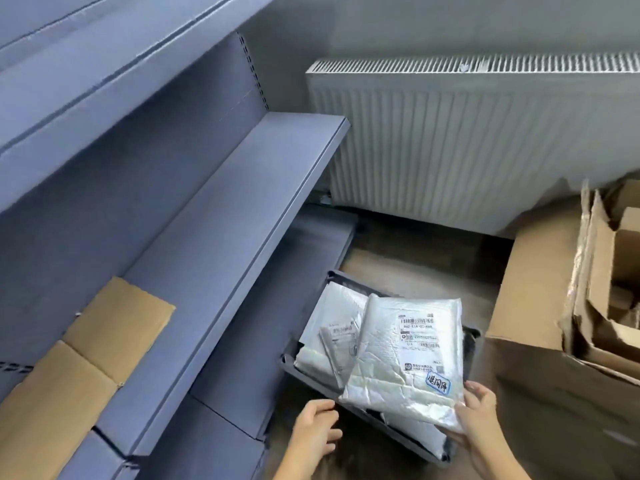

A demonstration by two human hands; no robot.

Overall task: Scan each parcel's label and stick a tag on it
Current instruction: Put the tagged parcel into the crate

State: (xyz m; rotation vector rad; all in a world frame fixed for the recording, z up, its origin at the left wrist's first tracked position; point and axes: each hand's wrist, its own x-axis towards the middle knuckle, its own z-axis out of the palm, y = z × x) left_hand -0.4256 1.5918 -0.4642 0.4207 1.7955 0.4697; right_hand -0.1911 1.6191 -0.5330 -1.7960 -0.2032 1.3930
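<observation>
A silvery plastic parcel [391, 362] lies tilted over a dark grey crate [349, 280] on the floor. It carries a white shipping label [418, 336] and a small handwritten blue-edged tag [438, 382] near its lower right corner. My right hand [476, 415] grips that corner of the parcel. My left hand [317, 429] hovers by the crate's near left edge with fingers loosely curled, holding nothing. More silvery parcels [332, 327] lie in the crate underneath, one with a small label [341, 332].
Blue-grey metal shelves [221, 216] run along the left, with flat cardboard boxes [90, 355] on a lower shelf. A white radiator [467, 140] stands at the back wall. A large open cardboard box [554, 341] stands right of the crate.
</observation>
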